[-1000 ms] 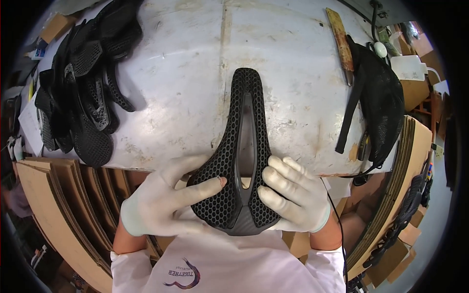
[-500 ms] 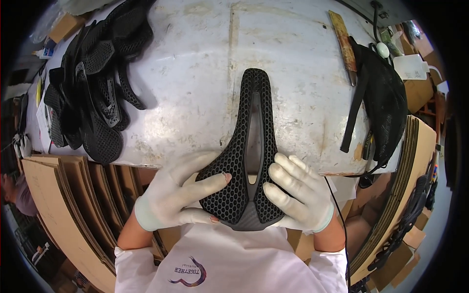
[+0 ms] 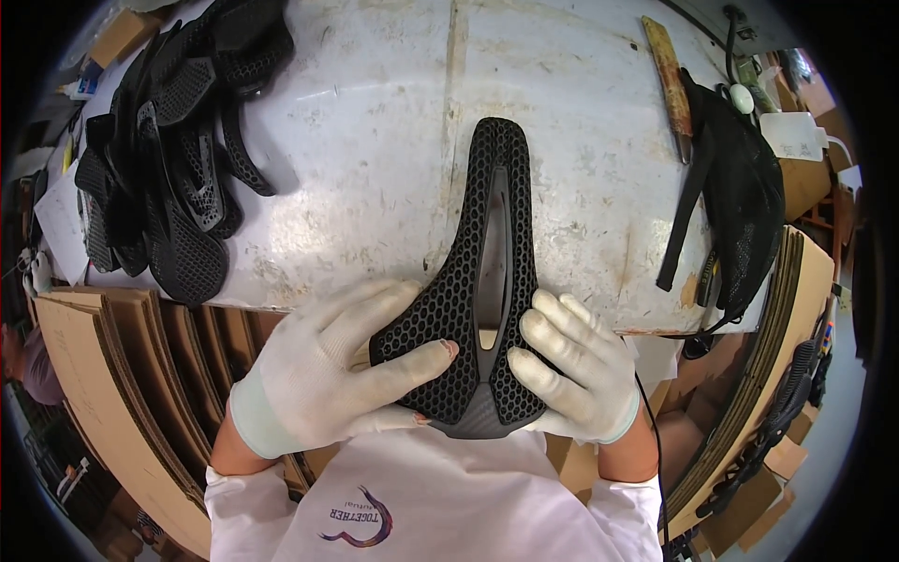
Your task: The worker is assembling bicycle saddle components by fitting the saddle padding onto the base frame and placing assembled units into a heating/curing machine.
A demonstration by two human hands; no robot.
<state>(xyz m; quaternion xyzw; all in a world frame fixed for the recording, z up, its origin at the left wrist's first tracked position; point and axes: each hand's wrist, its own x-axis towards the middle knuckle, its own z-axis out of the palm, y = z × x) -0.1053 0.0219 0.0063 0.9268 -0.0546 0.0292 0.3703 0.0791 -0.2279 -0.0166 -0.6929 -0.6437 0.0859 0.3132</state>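
Note:
A black bicycle saddle (image 3: 436, 318) with a honeycomb surface and a long central slot lies between my gloved hands, its narrow nose pointing away from me over the table. My left hand (image 3: 351, 365) grips the wide rear part from the left, one bare fingertip showing through the glove and pressing on the honeycomb. On the other side, my right hand (image 3: 576, 370) holds the right rear wing with its fingers curled over the top. The saddle's underside and the parts of my hands beneath it are hidden.
Several black saddles (image 3: 192, 267) are heaped at the left of the worn white table (image 3: 365, 169). At the right lie a rusty, wooden-handled blade (image 3: 668, 80) and a black mesh bag (image 3: 744, 201). Cardboard sheets (image 3: 103, 375) stand below the table's near edge.
My left hand and forearm have shifted slightly left and down. The saddle's nose has tipped a little to the right and away. The whole view has shifted slightly.

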